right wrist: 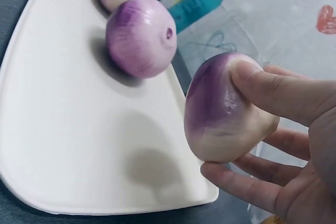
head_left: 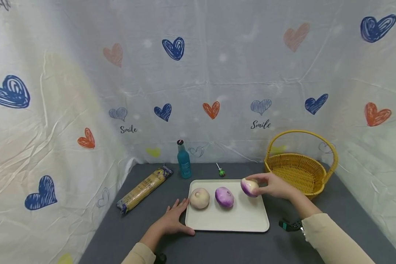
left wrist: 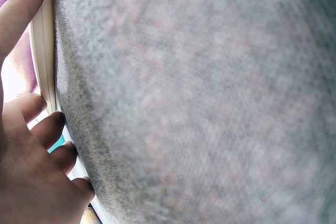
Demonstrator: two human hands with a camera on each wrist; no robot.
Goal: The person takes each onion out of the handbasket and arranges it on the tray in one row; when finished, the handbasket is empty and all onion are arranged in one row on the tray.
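My right hand [head_left: 273, 185] grips a purple-and-white turnip [right wrist: 223, 111] between thumb and fingers. It is held over the far right corner of a white tray [head_left: 231, 222], and a shadow falls on the tray below it. A purple, round vegetable [head_left: 224, 197] sits mid-tray, and a cream-coloured one [head_left: 199, 198] lies at the tray's left side. My left hand [head_left: 174, 219] rests at the tray's left edge, fingers extended and spread, thumb near the front left corner. In the left wrist view its fingertips [left wrist: 48, 124] are right at the rim.
A yellow wicker basket [head_left: 295, 172] with a tall handle stands at the back right. Behind the tray are a blue bottle [head_left: 184, 161] and a green lollipop [head_left: 221, 171]. A long yellow packet [head_left: 144, 189] lies to the left. A heart-patterned cloth [head_left: 198, 80] hangs around the grey table.
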